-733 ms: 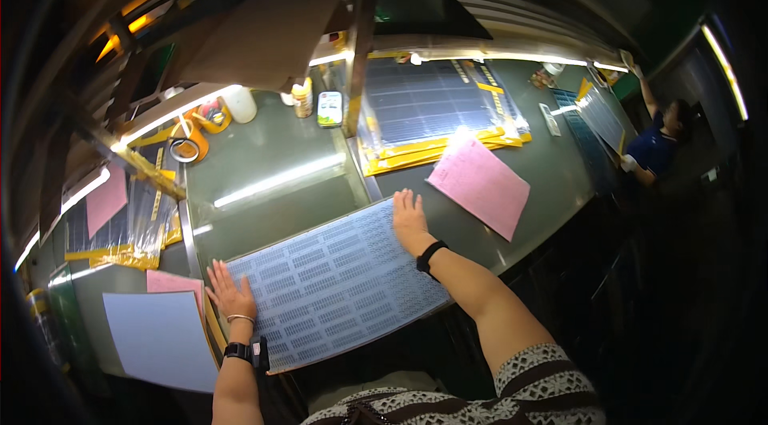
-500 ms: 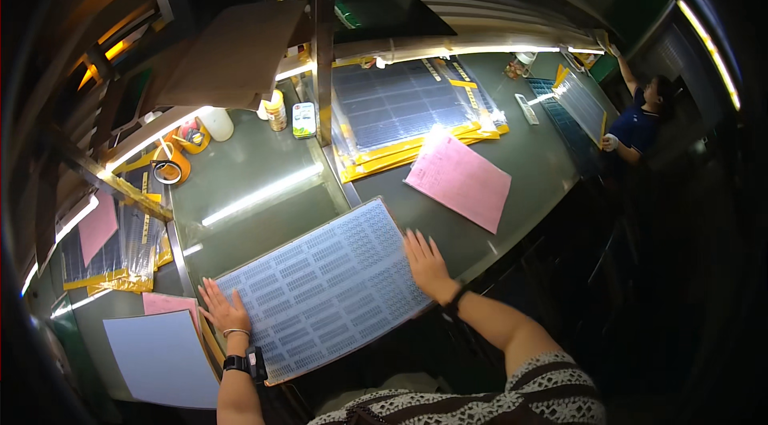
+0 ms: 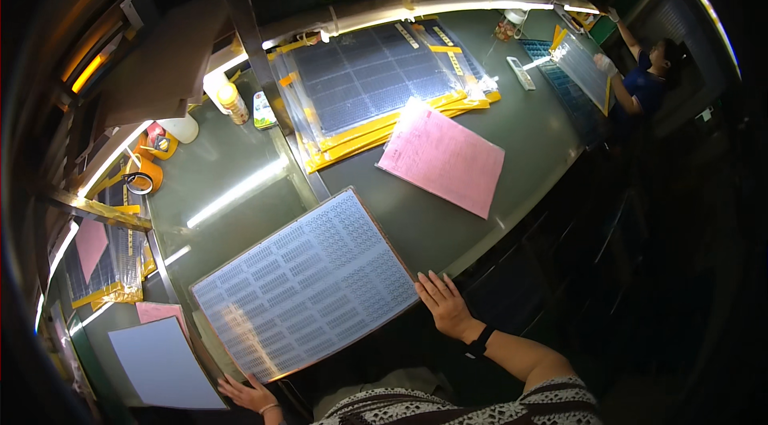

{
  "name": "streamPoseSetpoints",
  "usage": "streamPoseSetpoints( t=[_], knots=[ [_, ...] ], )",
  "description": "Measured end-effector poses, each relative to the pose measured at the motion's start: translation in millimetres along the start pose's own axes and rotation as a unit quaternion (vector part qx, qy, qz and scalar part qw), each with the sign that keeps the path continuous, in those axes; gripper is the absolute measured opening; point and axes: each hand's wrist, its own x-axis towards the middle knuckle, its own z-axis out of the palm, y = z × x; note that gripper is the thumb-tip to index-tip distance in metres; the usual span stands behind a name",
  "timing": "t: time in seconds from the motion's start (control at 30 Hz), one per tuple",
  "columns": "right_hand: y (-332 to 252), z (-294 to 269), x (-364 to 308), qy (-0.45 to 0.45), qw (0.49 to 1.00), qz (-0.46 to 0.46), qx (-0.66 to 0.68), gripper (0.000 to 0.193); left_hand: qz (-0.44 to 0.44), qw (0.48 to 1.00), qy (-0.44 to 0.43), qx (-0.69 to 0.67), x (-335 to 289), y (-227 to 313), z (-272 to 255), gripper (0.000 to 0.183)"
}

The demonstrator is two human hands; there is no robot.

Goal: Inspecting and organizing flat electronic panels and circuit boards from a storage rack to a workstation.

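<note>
1. The pale blue panel (image 3: 300,285), covered in rows of fine dark marks, lies tilted on the bench (image 3: 232,229), right in front of me at the near edge.
2. My right hand (image 3: 452,311) is at the panel's right edge, near its lower corner, fingers straight and slightly apart; a black band (image 3: 480,342) circles that wrist.
3. My left hand (image 3: 250,395) is low down, just beside the panel's lower left corner, fingers spread; I cannot tell whether it touches the panel.
4. To the left of that hand is a plain pale sheet (image 3: 166,365), with a pink sheet (image 3: 162,315) showing behind it.
5. Beyond the panel, to the right, another pink sheet (image 3: 444,163) lies at an angle, overlapping the yellow edge of a stack of dark, gridded sheets (image 3: 376,73).
6. Farther back on the left I have a yellow bottle (image 3: 232,103), a white container (image 3: 181,130) and an orange holder (image 3: 150,175).
7. At the far right, a co-worker (image 3: 646,91) in dark blue stands by a tilted, yellow-edged panel (image 3: 582,75), one arm raised.
</note>
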Motion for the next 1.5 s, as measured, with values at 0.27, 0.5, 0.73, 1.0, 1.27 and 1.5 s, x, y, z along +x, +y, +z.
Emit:
streamPoseSetpoints(
  t=[0.27,0.5,0.73,1.0,1.27,1.5],
  knots=[
    [41.6,-12.3,38.1,-0.071,0.980,-0.134,0.130,0.066,-0.267,0.954,-0.097,-0.098,-17.1,3.0,5.9,0.054],
    [49.2,13.1,44.1,-0.002,0.979,-0.170,0.111,0.059,-0.391,0.606,-0.194,-0.665,-25.2,16.4,1.4,0.042],
    [49.6,11.9,40.2,0.029,0.974,-0.175,0.142,0.059,-0.323,0.436,-0.302,-0.784,-16.9,-16.2,28.7,0.038],
    [25.5,-55.2,58.4,0.079,0.957,-0.233,0.156,0.034,-0.214,0.514,-0.208,-0.804,52.7,-20.6,-85.4,0.034],
    [30.6,-138.6,170.9,0.055,0.721,0.088,0.685,0.026,0.011,0.741,0.081,-0.667,130.4,-31.5,-237.3,0.038],
    [83.9,34.5,221.6,-0.100,0.669,0.240,0.696,0.034,-0.517,0.809,0.045,-0.276,69.2,-176.0,5.3,0.067]
  ],
)
